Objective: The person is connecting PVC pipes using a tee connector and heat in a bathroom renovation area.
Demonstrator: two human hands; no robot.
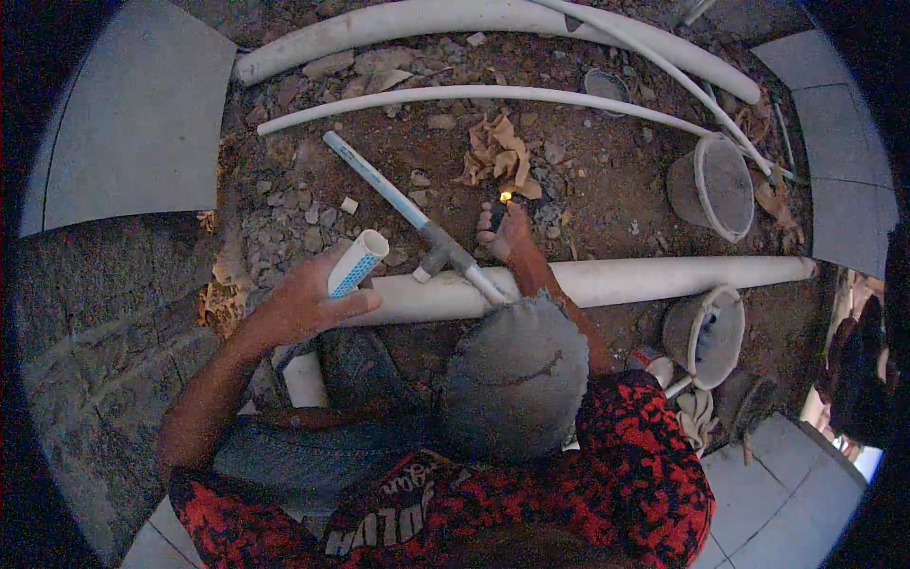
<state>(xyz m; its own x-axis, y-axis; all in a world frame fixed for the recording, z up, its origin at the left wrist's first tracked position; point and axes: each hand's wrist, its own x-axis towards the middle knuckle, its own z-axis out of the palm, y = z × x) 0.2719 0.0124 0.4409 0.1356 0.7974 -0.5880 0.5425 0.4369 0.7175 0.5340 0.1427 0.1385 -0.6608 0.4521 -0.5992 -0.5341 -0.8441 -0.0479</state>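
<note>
My left hand is wrapped round a short white plastic pipe with blue marking, its open end tilted up. Farther out, my right hand grips a small dark lighter. A yellow flame burns at its top, at the lower edge of a crumpled brown paper on the ground. Between the hands lies a thin white pipe with a grey tee fitting on it. Its near end is hidden behind my knee in worn denim.
A thick white pipe crosses the ground under my arms. Another thick pipe and a long thin pipe lie beyond. Two buckets stand at the right. Broken stones litter the soil; grey tiles border it.
</note>
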